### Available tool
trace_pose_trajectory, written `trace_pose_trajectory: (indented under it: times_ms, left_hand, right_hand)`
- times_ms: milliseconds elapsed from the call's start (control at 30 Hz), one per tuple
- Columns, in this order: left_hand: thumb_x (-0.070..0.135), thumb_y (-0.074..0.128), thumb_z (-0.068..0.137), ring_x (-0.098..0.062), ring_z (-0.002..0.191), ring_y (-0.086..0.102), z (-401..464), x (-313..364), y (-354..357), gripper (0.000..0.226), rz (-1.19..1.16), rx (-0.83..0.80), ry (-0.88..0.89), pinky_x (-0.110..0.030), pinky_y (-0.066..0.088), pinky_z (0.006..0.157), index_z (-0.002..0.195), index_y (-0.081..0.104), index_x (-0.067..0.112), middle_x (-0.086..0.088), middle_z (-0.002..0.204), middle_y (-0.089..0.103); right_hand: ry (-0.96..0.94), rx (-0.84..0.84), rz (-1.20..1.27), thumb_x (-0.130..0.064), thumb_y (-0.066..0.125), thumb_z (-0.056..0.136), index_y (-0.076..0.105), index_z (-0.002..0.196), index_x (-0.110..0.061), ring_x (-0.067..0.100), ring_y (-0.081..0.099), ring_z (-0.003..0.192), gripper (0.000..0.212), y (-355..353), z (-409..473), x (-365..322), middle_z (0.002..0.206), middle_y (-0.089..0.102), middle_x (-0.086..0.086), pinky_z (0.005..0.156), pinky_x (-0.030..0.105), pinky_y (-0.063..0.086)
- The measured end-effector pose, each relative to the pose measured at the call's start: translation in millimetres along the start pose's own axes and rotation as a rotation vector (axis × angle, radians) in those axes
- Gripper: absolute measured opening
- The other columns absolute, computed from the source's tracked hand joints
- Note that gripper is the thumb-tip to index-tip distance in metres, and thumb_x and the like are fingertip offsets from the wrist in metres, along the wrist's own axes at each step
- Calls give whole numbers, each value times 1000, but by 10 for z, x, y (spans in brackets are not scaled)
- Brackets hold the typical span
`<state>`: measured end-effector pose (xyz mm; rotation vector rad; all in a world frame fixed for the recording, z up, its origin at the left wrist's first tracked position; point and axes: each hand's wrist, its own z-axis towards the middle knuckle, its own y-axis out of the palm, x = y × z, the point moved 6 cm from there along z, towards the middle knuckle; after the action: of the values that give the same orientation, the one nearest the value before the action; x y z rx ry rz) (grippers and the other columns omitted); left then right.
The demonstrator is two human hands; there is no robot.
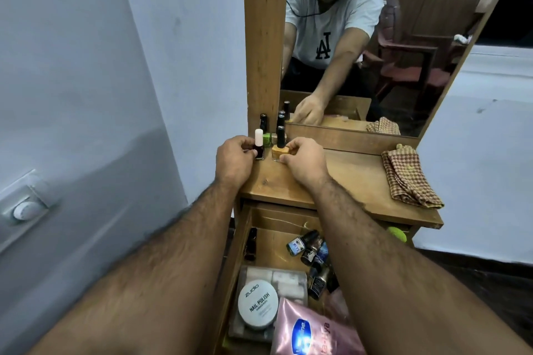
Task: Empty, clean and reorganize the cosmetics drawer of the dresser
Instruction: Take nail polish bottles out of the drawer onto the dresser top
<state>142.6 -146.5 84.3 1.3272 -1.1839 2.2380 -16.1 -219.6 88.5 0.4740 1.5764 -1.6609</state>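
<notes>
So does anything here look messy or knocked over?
Yes, in the open drawer: several small dark bottles lie tipped in a jumble instead of standing. On the dresser top the bottles stand upright, including the dark one and the orange one in the person's hands. No spill shows.

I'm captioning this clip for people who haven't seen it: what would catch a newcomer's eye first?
Two forearms reach to the dresser top's back left corner, where the left hand holds a dark nail polish bottle with a white cap and the right hand holds an orange bottle with a black cap. Below, the open drawer is still cluttered: a white nail polish remover tub, small dark bottles and a pink pouch.
</notes>
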Motion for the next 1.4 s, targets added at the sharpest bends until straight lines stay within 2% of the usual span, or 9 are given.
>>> trace_pose_trajectory:
  times_ms: [267, 400, 533, 600, 733, 800, 833, 967, 1400]
  left_hand:
    - [6, 67, 91, -12, 93, 68, 177, -74, 125, 29, -139, 10, -33, -30, 58, 87, 119, 69, 11, -2, 113, 72]
    - [12, 68, 91, -15, 102, 67, 134, -60, 145, 30, -70, 50, -3, -35, 54, 97, 121, 69, 14, -1, 117, 71]
    - [17, 71, 89, -17, 108, 64, 89, -8, 109, 37, 10, 82, 18, -30, 48, 100, 125, 66, 14, -1, 118, 71]
    - [18, 73, 87, -16, 102, 65, 84, -12, 88, 33, 11, 95, 5, -28, 49, 93, 119, 67, 14, 0, 110, 72]
    - [17, 76, 84, -10, 84, 63, 63, -21, 59, 15, 17, 134, 16, -22, 50, 76, 93, 64, 20, 7, 88, 67]
    - [20, 75, 85, -10, 84, 63, 55, -19, 81, 7, 72, 120, 36, -22, 49, 77, 87, 68, 19, 7, 88, 69]
    - [21, 74, 86, -11, 86, 63, 55, -17, 97, 4, 104, 108, 46, -23, 51, 79, 87, 71, 20, 6, 90, 70]
    - [24, 72, 88, -14, 96, 66, 52, 11, 129, 13, 179, 74, 82, -25, 51, 88, 100, 77, 20, 3, 102, 74]
    - [28, 66, 92, -16, 104, 64, 39, 83, 182, 23, 324, 12, 197, -28, 49, 94, 114, 74, 25, 4, 114, 73]
  right_hand:
    - [-7, 86, -91, -28, 70, 90, 68, 121, -26, 14, 61, 104, 31, 71, 107, 35, 112, 70, -4, 91, 31, 50]
    - [18, 106, -116, -29, 67, 92, 62, 131, -29, 17, 60, 111, 40, 118, 104, 37, 122, 68, -4, 94, 33, 50]
    - [24, 139, -148, -32, 69, 91, 58, 134, -26, 18, 60, 112, 44, 94, 57, -16, 124, 66, -1, 90, 30, 47]
    - [29, 143, -119, -33, 72, 88, 57, 128, -26, 18, 61, 109, 43, 72, 23, -19, 120, 66, -1, 86, 30, 48]
    - [-26, 196, -75, -30, 72, 88, 52, 88, -25, 13, 61, 83, 21, 39, -36, -23, 88, 64, -7, 69, 27, 48]
    - [-97, 154, -171, -32, 71, 88, 60, 82, -27, 11, 60, 83, 14, 81, -54, -71, 85, 64, -10, 71, 29, 51]
    - [-134, 121, -235, -34, 70, 89, 67, 88, -28, 12, 62, 87, 7, 106, -61, -99, 89, 67, -10, 76, 30, 53]
    - [-192, 62, -362, -34, 64, 93, 72, 115, -29, 14, 62, 104, 24, 151, -40, -149, 112, 70, -8, 90, 34, 52]
    - [-195, 38, -363, -30, 60, 97, 69, 122, -27, 17, 57, 107, 27, 163, -29, -143, 118, 61, -3, 89, 36, 51]
